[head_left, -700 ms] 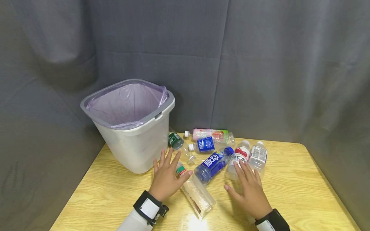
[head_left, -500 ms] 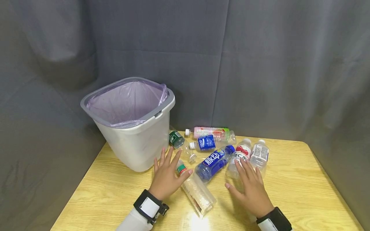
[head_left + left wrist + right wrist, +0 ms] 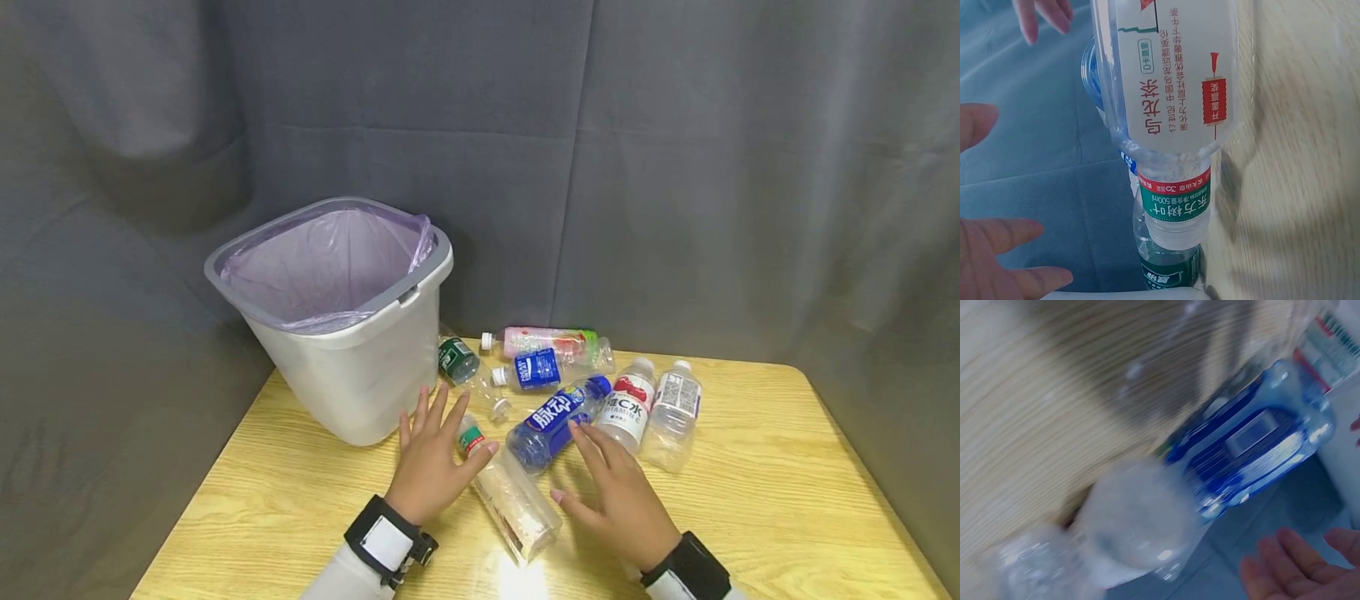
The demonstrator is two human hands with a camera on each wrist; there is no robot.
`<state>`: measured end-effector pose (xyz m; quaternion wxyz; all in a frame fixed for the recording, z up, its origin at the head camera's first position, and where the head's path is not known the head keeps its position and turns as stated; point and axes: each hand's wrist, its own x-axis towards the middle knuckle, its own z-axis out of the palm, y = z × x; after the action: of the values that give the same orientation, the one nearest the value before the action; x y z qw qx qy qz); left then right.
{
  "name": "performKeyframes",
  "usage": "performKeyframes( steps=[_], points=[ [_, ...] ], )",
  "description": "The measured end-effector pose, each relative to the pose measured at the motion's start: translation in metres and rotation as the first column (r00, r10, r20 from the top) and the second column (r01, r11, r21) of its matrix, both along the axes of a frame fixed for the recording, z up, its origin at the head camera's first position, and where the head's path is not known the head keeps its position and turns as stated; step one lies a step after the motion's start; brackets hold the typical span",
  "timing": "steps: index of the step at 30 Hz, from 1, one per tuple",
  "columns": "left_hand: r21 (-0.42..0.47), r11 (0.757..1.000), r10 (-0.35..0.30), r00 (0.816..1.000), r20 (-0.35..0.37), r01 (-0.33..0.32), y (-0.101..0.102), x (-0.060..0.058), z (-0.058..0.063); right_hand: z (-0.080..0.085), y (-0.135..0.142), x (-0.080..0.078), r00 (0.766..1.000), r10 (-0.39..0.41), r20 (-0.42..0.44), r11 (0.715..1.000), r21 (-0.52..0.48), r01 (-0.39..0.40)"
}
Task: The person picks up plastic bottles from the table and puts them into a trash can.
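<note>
My left hand [image 3: 427, 467], fingers spread, hovers beside a clear bottle with a green and red neck band [image 3: 517, 504]; in the left wrist view that tea bottle [image 3: 1175, 75] lies apart from the fingers. My right hand [image 3: 626, 504] reaches with extended fingers near the blue-labelled bottle [image 3: 551, 425]; whether a fingertip touches it I cannot tell from the head view. The right wrist view has a gap between that hand [image 3: 1304, 569] and the blue bottle [image 3: 1247, 444]. To the right lie a bottle with a red and white label [image 3: 628, 406] and a clear bottle [image 3: 671, 421].
A white bin [image 3: 360, 375] with a purple liner [image 3: 322, 258] stands at the left. Behind the hands lie a green-labelled bottle [image 3: 457, 358], a Pocari Sweat bottle [image 3: 536, 369] and a pink-labelled bottle [image 3: 543, 340]. Grey curtain [image 3: 675, 167] hangs behind the wooden table [image 3: 780, 500].
My right hand has shifted left, off the red and white labelled bottle toward the blue-labelled one. My left hand has stayed nearly still. The bottles lie as before.
</note>
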<state>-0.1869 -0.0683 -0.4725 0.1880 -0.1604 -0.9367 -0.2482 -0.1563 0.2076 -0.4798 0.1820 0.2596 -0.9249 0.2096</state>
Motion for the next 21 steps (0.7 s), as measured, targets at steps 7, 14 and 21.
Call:
performKeyframes(
  steps=[7, 14, 21],
  points=[
    [0.020, 1.000, 0.012, 1.000, -0.023, -0.011, -0.001, 0.005, -0.002, -0.006, -0.037, 0.008, 0.996, 0.085, 0.038, 0.996, 0.021, -0.086],
    [0.031, 0.998, 0.047, 0.999, -0.007, -0.047, -0.005, 0.011, -0.006, -0.019, -0.060, 0.015, 0.996, 0.062, 0.071, 0.993, 0.094, -0.069],
    [0.049, 0.997, 0.054, 0.998, 0.019, -0.055, -0.009, 0.015, -0.006, -0.026, -0.067, 0.021, 0.990, 0.058, 0.130, 0.995, 0.075, -0.069]
  ],
)
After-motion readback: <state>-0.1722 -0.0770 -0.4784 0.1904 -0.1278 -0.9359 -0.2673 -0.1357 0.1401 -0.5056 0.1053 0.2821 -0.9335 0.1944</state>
